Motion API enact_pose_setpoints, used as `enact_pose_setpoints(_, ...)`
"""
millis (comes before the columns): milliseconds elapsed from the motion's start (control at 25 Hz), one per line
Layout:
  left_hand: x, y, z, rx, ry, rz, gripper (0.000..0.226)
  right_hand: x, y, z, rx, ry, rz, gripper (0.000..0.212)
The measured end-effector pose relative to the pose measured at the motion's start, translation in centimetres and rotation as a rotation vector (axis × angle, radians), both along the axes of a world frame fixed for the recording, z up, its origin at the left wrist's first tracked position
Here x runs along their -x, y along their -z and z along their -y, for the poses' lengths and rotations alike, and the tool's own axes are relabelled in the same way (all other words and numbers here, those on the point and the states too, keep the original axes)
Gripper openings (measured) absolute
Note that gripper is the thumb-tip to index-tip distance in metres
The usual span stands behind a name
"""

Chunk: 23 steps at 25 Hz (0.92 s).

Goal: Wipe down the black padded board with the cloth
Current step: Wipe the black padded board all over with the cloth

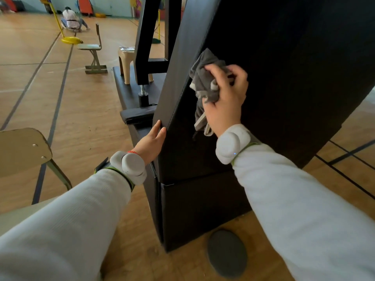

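The grey cloth is bunched in the right hand and pressed against the upright black padded board. Its near left edge is steadied (probably against swaying) by the flat-fingered left hand.

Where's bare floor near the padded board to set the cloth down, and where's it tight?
Bare floor between the near chair and the board, running back to the far chair. Smaller strip at the board's foot, left of the grey disc. Tight: the black base behind the board, holding the beige stool and frame post.
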<state>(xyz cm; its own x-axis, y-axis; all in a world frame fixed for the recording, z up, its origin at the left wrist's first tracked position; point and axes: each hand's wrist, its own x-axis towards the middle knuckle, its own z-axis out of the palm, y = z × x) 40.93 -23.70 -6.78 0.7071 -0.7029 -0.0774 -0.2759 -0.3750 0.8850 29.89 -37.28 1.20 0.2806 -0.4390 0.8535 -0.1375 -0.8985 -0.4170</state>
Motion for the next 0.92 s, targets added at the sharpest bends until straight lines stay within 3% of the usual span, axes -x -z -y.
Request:
enact_pose_setpoints(200, -0.6, 0.7, 0.3, -0.007, -0.064, -0.03, 0.047, 0.4, 7.4, -2.0, 0.078, -0.055, -0.268, 0.043)
enact_pose_setpoints(480, 0.5, 0.4, -0.1, 0.012, -0.074, -0.062, 0.047, 3.2, 8.0, -1.6, 0.086, -0.165, -0.493, 0.044)
enact_pose_setpoints(600, 0.5, 0.6, 0.0, 0.001, -0.056, -0.063, 0.048, 3.0, 4.9, -0.5, 0.004, -0.124, -0.239, 0.049)
enact_pose_setpoints(720, 0.4, 1.4, 0.3, 0.013, -0.099, -0.068, 0.05, 0.6, 2.4, 0.0, 0.004, -0.046, -0.032, 0.039)
enact_pose_setpoints(920, -0.7, 2.8, -0.1, 0.032, -0.089, -0.045, 0.05, 0.8, 9.9, -1.2, 0.077, -0.099, -0.268, 0.043)
